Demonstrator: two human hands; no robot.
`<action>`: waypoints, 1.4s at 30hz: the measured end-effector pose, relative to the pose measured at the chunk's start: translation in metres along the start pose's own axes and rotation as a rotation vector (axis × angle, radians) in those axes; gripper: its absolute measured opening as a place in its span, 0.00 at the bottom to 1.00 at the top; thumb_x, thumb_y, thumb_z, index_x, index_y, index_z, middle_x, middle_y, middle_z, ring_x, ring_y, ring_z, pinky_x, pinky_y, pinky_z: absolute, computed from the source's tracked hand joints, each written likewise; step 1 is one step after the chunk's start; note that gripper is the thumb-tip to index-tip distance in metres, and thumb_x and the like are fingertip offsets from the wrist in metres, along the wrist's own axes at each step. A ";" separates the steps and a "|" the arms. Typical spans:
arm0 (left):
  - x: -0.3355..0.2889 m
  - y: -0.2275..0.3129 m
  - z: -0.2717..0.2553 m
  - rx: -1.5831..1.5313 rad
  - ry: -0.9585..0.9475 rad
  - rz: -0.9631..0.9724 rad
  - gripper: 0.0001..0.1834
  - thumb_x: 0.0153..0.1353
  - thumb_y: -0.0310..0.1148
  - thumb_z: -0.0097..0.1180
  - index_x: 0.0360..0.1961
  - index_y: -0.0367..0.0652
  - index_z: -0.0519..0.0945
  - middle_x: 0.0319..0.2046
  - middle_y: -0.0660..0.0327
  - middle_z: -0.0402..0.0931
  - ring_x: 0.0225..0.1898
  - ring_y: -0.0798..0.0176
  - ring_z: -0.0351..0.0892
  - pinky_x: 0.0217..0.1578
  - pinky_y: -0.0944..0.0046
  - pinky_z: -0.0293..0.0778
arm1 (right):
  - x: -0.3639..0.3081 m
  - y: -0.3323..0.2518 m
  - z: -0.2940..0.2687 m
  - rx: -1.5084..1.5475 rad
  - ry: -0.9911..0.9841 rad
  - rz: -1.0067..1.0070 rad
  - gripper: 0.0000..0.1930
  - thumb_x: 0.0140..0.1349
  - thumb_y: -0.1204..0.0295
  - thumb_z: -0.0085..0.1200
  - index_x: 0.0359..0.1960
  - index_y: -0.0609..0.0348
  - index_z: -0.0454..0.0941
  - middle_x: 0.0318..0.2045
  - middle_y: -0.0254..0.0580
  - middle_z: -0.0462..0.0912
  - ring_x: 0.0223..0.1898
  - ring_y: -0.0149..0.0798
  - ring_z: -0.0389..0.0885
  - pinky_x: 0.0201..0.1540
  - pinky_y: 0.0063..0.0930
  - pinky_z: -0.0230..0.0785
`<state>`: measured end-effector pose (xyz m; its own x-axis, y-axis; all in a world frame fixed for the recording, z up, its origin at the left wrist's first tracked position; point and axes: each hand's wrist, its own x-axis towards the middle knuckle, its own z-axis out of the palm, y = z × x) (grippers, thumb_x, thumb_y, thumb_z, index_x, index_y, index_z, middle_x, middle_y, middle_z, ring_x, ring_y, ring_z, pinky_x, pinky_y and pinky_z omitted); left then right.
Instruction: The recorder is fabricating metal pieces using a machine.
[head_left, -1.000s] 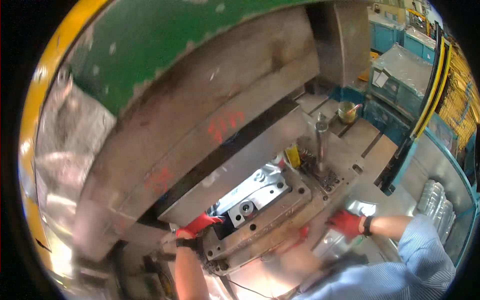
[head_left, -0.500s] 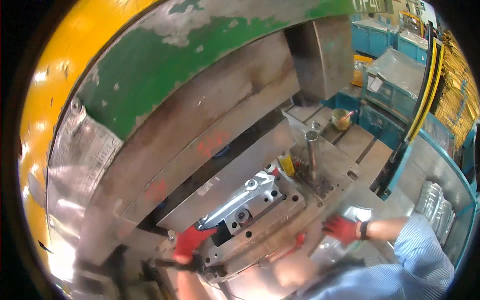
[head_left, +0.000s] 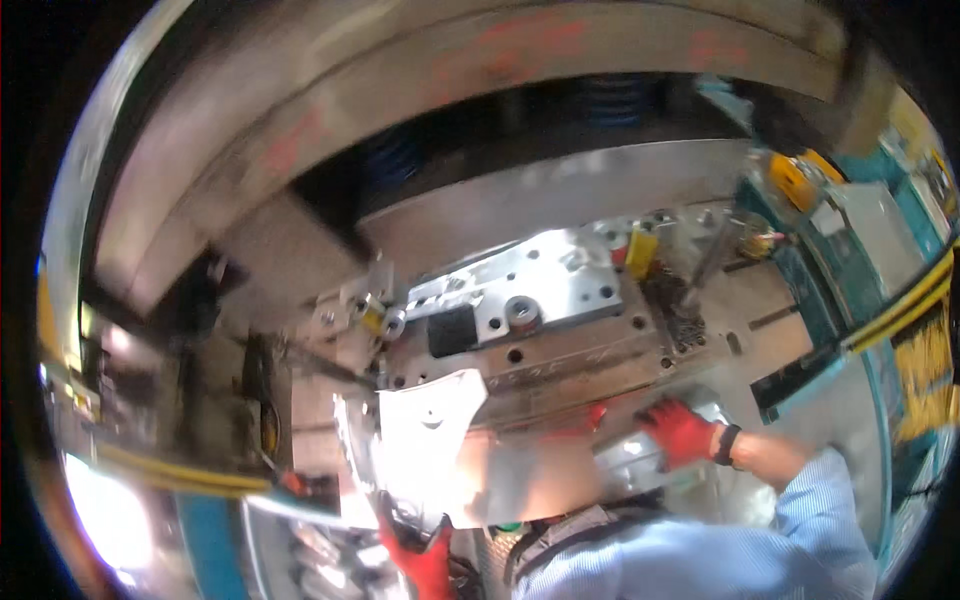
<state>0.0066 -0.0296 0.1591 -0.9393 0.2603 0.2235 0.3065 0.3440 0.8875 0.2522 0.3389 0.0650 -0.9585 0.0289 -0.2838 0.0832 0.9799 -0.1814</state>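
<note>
My left hand (head_left: 418, 562), in a red glove, is at the lower left, closed on the near edge of a bright pressed sheet-metal part (head_left: 432, 440). Glare washes out much of this part; a small hole shows in it. At the right, my right hand (head_left: 682, 432), also red-gloved, lies over a shiny sheet-metal part (head_left: 632, 460) with its fingers curled onto it; their undersides are hidden. Beyond both hands lies the steel die (head_left: 570, 335), with a round insert (head_left: 522, 314) and several holes, and no formed part on its top.
The press's upper tool (head_left: 560, 190) overhangs the die. A guide post (head_left: 708, 265) and a yellow block (head_left: 641, 254) stand at its right. A yellow-black bar (head_left: 905, 300) runs along the right. Metal pieces lie in a bin (head_left: 330, 560) at the lower left.
The formed part has come off the die and toward me at the lower left in my left hand. My right hand stays over the metal at the right. The view has turned left.
</note>
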 end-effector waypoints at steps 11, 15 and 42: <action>-0.002 -0.079 -0.070 0.612 0.509 -0.283 0.46 0.43 0.40 0.73 0.64 0.37 0.66 0.55 0.44 0.73 0.56 0.48 0.71 0.59 0.51 0.63 | -0.010 0.002 -0.005 -0.009 -0.012 -0.023 0.58 0.36 0.40 0.67 0.67 0.60 0.57 0.58 0.63 0.66 0.60 0.62 0.62 0.67 0.56 0.47; 0.021 -0.122 -0.071 1.033 0.465 -0.214 0.52 0.35 0.53 0.73 0.62 0.40 0.68 0.47 0.43 0.75 0.49 0.42 0.73 0.55 0.47 0.64 | -0.018 -0.004 -0.019 0.029 0.067 -0.030 0.57 0.34 0.40 0.67 0.66 0.60 0.60 0.56 0.61 0.66 0.59 0.60 0.63 0.67 0.56 0.48; 0.047 -0.152 0.021 0.693 0.205 0.196 0.40 0.49 0.42 0.65 0.62 0.36 0.65 0.60 0.42 0.63 0.65 0.37 0.56 0.66 0.40 0.49 | 0.142 -0.053 -0.279 -0.396 0.549 0.084 0.54 0.38 0.43 0.68 0.64 0.64 0.62 0.51 0.65 0.72 0.55 0.60 0.68 0.61 0.53 0.53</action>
<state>-0.0811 -0.0503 0.0262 -0.8465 0.2258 0.4821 0.4349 0.8156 0.3816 0.0357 0.3466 0.2974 -0.9612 0.1013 0.2565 0.1573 0.9654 0.2082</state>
